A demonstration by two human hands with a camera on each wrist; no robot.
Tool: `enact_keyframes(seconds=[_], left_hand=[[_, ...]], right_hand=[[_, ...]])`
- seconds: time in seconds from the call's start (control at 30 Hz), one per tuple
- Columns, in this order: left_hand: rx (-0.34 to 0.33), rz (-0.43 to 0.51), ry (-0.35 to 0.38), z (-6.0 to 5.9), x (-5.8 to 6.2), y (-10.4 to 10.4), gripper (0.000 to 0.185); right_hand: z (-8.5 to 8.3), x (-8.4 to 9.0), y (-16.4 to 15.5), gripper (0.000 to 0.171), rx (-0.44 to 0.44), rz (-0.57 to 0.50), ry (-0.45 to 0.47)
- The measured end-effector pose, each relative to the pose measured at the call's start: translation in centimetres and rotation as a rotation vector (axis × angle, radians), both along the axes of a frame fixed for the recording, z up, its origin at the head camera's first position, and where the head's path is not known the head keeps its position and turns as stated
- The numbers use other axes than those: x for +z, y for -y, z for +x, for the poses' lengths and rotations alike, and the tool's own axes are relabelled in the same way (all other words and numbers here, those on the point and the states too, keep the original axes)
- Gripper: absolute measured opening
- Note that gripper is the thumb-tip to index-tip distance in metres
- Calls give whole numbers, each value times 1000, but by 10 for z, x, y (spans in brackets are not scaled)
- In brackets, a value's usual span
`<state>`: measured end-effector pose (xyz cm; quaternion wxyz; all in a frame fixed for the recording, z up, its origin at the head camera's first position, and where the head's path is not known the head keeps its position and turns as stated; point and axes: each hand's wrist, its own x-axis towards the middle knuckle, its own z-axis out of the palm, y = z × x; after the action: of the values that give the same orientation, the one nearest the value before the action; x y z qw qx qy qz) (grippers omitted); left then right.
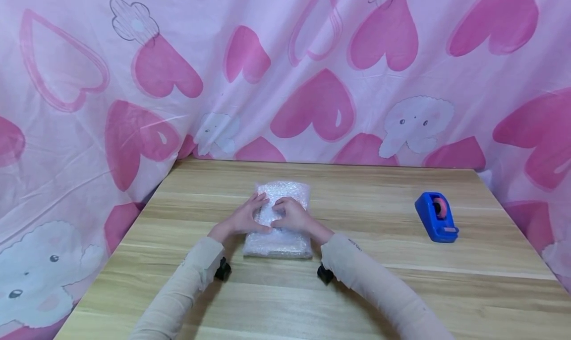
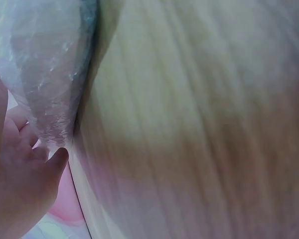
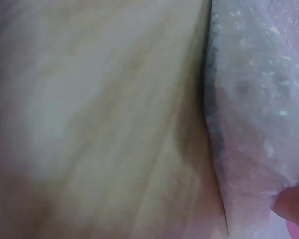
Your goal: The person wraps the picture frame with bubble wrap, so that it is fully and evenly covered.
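hands, left hand (image 1: 243,220) and right hand (image 1: 292,215), press relaxed fingers onto a bubble-wrap parcel (image 1: 280,241) on the wooden worktop (image 1: 357,290); a blue tape dispenser (image 1: 436,217) sits well apart, heart-print cloth (image 1: 312,72) behind.

Bubble-wrap pkg (image 1: 278,231) flat, mid table, under hands.

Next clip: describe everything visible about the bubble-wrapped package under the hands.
The bubble-wrapped package is a flat, roughly rectangular bundle in clear, whitish bubble wrap; its contents cannot be made out. It lies flat on the wooden table, near the middle, long side running away from the person. The left hand and right hand both rest on top of it, fingers meeting near its centre. The wrist views show its crinkled plastic edge against the wood. The blue tape dispenser stands apart, to its right.
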<state>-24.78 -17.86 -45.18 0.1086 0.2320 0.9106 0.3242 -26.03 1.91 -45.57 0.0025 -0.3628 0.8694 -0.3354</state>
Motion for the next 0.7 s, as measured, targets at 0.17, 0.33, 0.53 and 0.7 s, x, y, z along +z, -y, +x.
enact_keyframes(seconds=[0.17,0.33,0.53,0.7], left_hand=[[-3,3,-8,0,0,-1,93],[-7,-9,-11,1,1,-1,93],[-13,-7,-6,1,2,-1,94],[-11,-7,-8,2,1,-1,94]], right_hand=[[-3,0,-2,47,38,4,11],[-3,1,-5,39,15,-122,124],[-3,1,-6,27,1,-146,131],[-3,-1,-2,30,-19,-104,106]])
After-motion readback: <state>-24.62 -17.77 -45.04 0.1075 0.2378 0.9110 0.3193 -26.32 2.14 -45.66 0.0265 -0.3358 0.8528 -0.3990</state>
